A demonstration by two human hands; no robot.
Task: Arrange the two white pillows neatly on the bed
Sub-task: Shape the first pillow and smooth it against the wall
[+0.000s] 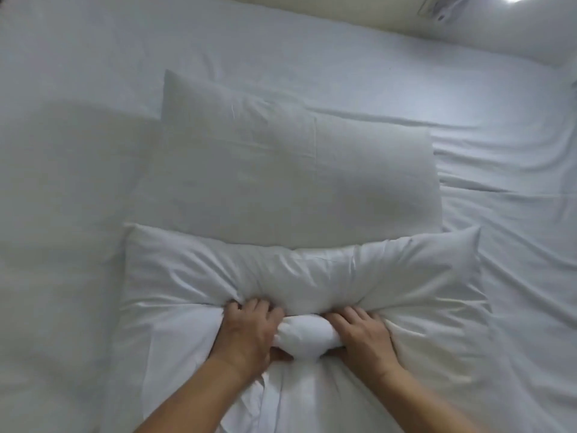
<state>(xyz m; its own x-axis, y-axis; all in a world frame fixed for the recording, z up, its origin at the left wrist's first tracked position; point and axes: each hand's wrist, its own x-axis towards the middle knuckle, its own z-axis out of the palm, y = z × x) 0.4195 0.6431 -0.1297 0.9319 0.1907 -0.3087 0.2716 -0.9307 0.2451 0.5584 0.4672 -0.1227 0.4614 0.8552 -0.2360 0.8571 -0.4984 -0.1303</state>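
Observation:
Two white pillows lie on the white-sheeted bed point(78, 182). The far pillow point(281, 170) rests flat in the middle of the view, slightly turned. The near pillow point(218, 270) lies in front of it, its far edge touching the far pillow. Its middle is bunched into a tight roll between my hands. My left hand point(249, 332) grips the bunched fabric on the left side. My right hand point(362, 335) grips it on the right side. Both forearms come in from the bottom edge.
The sheet is wrinkled on the right side of the bed point(505, 189). A third white cushion or rolled bedding point(530, 35) lies at the top right along a cream headboard or wall point(343, 14).

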